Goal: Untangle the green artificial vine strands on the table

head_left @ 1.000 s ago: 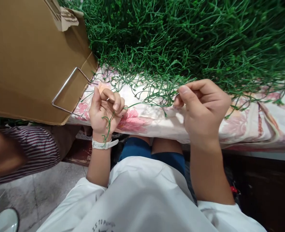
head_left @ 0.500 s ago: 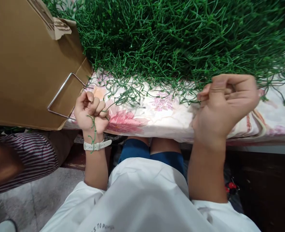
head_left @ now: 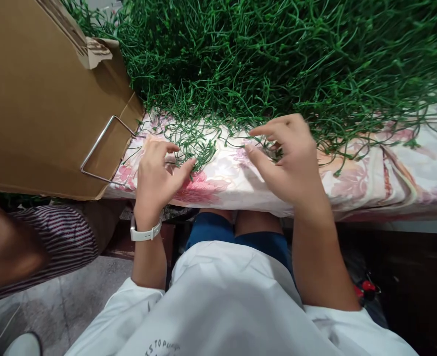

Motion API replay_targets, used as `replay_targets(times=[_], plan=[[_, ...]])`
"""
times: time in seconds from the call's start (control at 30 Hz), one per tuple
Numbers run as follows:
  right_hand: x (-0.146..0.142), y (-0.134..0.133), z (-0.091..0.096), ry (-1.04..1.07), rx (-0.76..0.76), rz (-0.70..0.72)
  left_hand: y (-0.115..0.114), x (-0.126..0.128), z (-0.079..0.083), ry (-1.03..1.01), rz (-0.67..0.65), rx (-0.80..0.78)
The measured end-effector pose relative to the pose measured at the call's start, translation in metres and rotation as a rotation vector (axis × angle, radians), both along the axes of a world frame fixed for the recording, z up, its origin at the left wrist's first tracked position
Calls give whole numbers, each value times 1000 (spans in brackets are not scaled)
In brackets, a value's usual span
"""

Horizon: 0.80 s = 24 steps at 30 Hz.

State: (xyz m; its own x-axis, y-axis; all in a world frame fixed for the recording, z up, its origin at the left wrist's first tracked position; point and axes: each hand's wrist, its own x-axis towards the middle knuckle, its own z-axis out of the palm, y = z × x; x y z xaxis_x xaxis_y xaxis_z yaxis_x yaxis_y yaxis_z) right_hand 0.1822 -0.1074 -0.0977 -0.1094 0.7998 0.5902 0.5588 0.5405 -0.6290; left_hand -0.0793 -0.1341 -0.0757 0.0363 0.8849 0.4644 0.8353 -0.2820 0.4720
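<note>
My left hand point(head_left: 157, 173), with a white watch band point(head_left: 146, 234) at the wrist, is over the near edge of the flowered cloth. Its thumb and fingers are apart, the fingertips beside a small loose bunch of thin green stems point(head_left: 204, 154). Whether the thumb touches those stems I cannot tell. To the right, my right hand point(head_left: 288, 158) is held palm inward above the cloth, fingers spread and curved, nothing visible between them. Just beyond both hands rises a large tangled heap of green branching stems point(head_left: 263, 64).
A cardboard box point(head_left: 44, 109) stands at the left, with a bent metal wire frame point(head_left: 100, 143) against its side. Flowered cloth point(head_left: 248, 190) covers the table, folded at the right. Another person's leg in striped cloth point(head_left: 63, 232) is at the lower left.
Both hands have gone from closed to open. My right hand has moved left toward the middle. The stem strand that lay across my left wrist is no longer there.
</note>
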Motion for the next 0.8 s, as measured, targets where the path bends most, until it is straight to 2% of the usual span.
replay_targets(times=[0.07,0.17,0.23,0.33,0.47,0.67,0.8], plan=[[-1,0,1,-107,2,102,0,-1,-1,88,-56,-37],[-1,1,1,-196,19,174,2,1,-3,34,-115,-45],[-1,1,0,-221,34,191,3,5,-3,-46,-182,-48],[-3,0,0,-237,35,198,6,14,-3,-149,-350,-69],[-4,-2,1,-235,3,192,9,25,-2,-127,-496,-68],[-2,0,3,-239,-29,204,10,26,-2,-67,-534,-63],[0,0,3,-154,-49,137,7,24,-1,-60,-451,-60]])
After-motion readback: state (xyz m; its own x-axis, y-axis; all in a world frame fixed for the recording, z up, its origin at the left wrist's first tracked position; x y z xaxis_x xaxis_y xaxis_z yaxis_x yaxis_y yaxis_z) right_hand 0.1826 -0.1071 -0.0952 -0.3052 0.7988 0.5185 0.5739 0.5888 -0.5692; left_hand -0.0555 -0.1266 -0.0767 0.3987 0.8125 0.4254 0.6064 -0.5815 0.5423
